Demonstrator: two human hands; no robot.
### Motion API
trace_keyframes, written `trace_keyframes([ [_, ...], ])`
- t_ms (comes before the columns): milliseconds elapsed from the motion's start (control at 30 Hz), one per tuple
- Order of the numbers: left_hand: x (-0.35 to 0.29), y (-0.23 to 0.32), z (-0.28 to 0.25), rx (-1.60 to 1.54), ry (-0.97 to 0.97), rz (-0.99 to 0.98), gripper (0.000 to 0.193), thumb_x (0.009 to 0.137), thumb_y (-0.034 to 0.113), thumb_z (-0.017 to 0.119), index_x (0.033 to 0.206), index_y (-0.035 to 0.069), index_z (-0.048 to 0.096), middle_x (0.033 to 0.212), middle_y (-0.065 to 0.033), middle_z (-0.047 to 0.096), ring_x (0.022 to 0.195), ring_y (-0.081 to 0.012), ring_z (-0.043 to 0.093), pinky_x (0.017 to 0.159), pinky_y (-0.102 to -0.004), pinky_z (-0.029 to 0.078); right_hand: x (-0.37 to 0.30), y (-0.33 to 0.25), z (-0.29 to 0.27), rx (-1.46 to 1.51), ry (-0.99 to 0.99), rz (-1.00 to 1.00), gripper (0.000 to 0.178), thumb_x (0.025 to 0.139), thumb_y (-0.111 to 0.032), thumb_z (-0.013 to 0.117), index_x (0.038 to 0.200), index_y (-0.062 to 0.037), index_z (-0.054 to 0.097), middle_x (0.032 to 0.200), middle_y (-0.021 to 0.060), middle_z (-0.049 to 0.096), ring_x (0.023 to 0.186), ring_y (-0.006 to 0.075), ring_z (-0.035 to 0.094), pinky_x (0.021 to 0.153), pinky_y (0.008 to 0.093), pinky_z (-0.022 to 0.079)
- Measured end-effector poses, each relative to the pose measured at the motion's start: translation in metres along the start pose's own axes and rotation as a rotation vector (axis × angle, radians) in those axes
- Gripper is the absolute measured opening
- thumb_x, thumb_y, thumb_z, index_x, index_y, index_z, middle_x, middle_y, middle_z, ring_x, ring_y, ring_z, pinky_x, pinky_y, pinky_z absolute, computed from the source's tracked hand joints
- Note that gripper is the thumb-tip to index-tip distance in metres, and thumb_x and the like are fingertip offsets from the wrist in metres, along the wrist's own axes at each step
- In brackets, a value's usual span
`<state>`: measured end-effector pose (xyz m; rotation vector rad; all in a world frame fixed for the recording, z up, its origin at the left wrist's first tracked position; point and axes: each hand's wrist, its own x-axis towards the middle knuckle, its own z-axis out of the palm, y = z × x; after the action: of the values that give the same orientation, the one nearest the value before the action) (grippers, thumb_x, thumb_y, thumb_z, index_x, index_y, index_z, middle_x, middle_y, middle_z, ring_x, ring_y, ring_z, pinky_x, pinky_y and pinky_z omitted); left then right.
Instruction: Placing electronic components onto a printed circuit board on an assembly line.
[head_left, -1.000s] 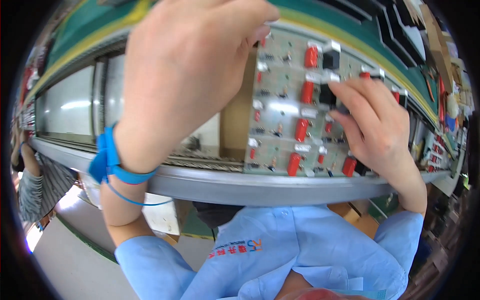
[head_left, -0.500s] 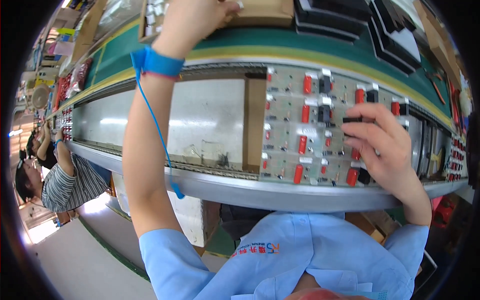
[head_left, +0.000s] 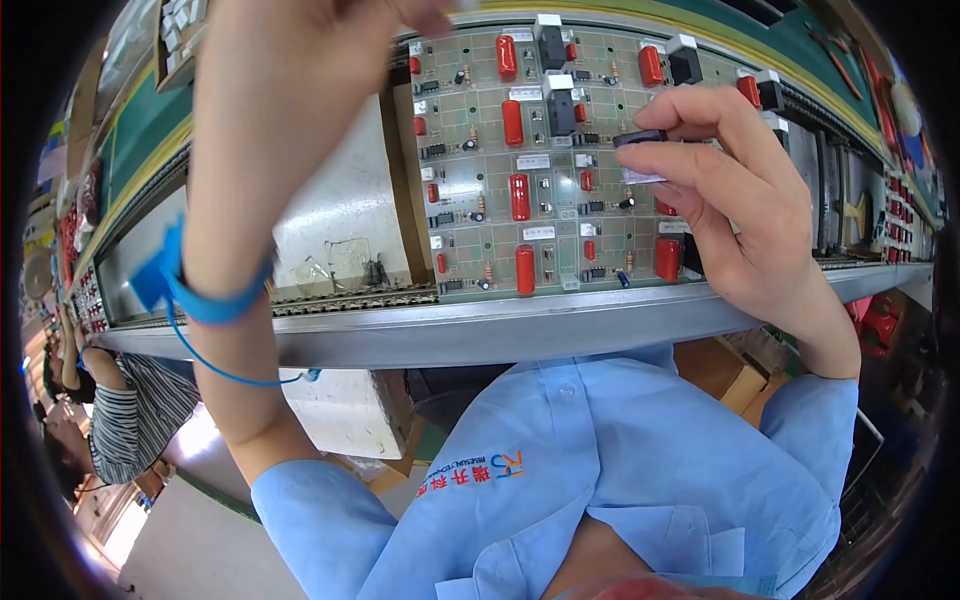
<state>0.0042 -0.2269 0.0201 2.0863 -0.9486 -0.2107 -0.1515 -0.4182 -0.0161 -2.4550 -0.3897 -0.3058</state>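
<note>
Blurred at the top, my left hand (head_left: 290, 90) is over the far left corner of the circuit boards (head_left: 460, 100), its fingertips closed on a small white part that is cut off by the picture's edge. My right hand (head_left: 745, 190) is above the boards' right half, pinching a small black component (head_left: 640, 138) between thumb and fingers. Red capacitors (head_left: 520, 197) stand in rows on the boards. Black blocks with white tops (head_left: 560, 108) are fitted in several places towards the far side. Part of the boards is hidden beneath my right hand.
A metal rail (head_left: 500, 335) runs along the near side of the line. A box of white parts (head_left: 185, 30) sits at the far left. A blue wrist strap (head_left: 215, 295) with a cord is on my left arm. At the left, a person in a striped shirt (head_left: 140, 405) works.
My left hand has come away from the box at the back towards the boards. The view has shifted, so the boards appear farther left and higher. My right hand still pinches the black component.
</note>
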Motion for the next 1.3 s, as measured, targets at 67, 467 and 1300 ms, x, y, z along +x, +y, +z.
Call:
trace_keyframes([
  [67,-0.016,-0.033,0.009,-0.149,-0.092,0.136,0.018,0.09,-0.001,0.066,0.107,0.003,0.071,0.09,-0.0042,0.07,0.078,-0.0095,0.066,0.063,-0.0225,0.05,-0.002,0.0,0.001,0.0,0.013,-0.009,0.034,0.073,0.015,0.064,0.106,0.0035,0.069,0.113,0.0164,0.059,0.098,0.0262,0.061,0.081,0.0312,0.051],
  [467,-0.041,-0.02,0.05,0.429,-0.102,0.356,0.031,0.081,0.001,0.071,0.11,0.011,0.068,0.088,-0.0056,0.066,0.071,-0.0203,0.063,0.065,-0.0325,0.051,-0.017,0.004,-0.019,-0.098,0.049,-0.083,0.03,0.072,0.01,0.068,0.101,0.0013,0.069,0.109,0.014,0.064,0.088,0.0247,0.063,0.073,0.0293,0.05],
  [1300,-0.031,-0.011,0.019,0.658,0.066,0.423,0.027,0.081,0.001,0.078,0.104,-0.002,0.064,0.077,-0.0039,0.061,0.064,-0.0077,0.057,0.057,-0.0192,0.046,0.007,-0.025,0.009,0.151,-0.086,0.316,0.027,0.074,-0.002,0.072,0.101,-0.002,0.067,0.102,0.0118,0.063,0.083,0.0252,0.066,0.074,0.0354,0.054],
])
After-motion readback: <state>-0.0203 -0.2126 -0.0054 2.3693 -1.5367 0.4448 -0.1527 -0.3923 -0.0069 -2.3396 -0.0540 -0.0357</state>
